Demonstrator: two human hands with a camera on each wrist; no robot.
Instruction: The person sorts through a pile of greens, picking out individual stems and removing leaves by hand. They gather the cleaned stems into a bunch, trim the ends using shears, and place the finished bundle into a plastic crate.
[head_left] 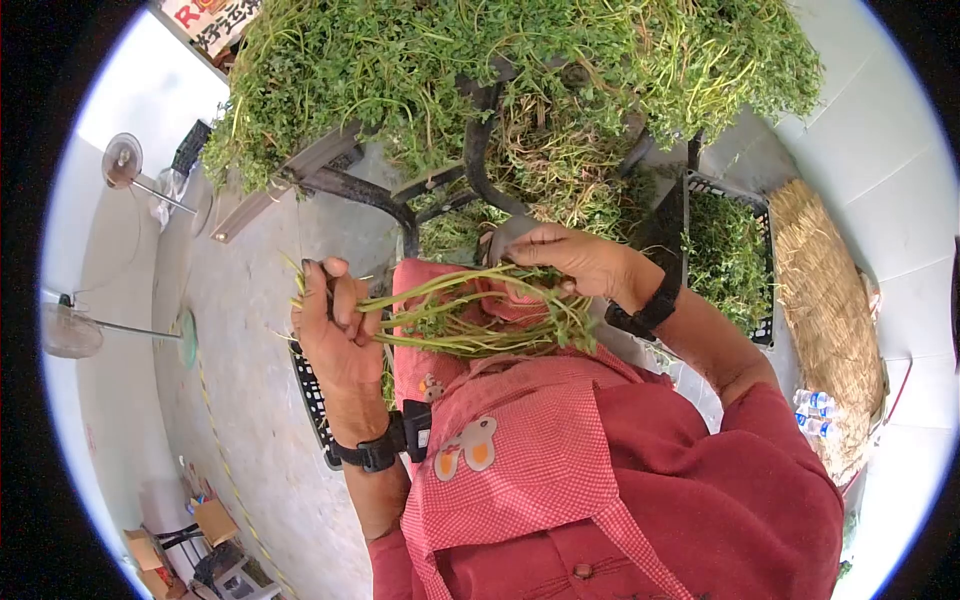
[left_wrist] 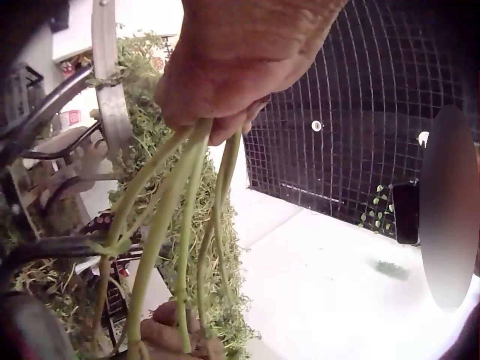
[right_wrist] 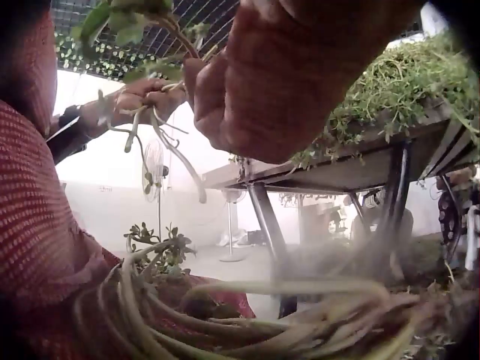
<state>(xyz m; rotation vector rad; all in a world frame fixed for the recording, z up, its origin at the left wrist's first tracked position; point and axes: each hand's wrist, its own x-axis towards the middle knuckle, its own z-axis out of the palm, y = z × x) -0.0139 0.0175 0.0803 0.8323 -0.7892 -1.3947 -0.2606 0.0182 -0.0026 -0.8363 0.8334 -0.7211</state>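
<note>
My left hand (head_left: 340, 325) grips a loose bunch of long green leafy stems (head_left: 480, 345) near their bare ends. Several of those stems (left_wrist: 169, 217) run out of its curled fingers in the left wrist view. At the other side, my right hand (head_left: 565, 258) pinches between thumb and fingers at the upper edge of the bunch, where the leaves begin. In the right wrist view, more long stems (right_wrist: 262, 326) lie across the lower part, in front of the red checked apron (head_left: 520, 430).
Ahead, a metal-legged table (head_left: 330, 185) is heaped with leafy greens (head_left: 420, 80). A black crate (head_left: 765, 300) of greens and a straw bundle (head_left: 825, 320) stand on the right. Another black crate (head_left: 312, 400) is by the left forearm. Standing fans (head_left: 122, 160) are farther left.
</note>
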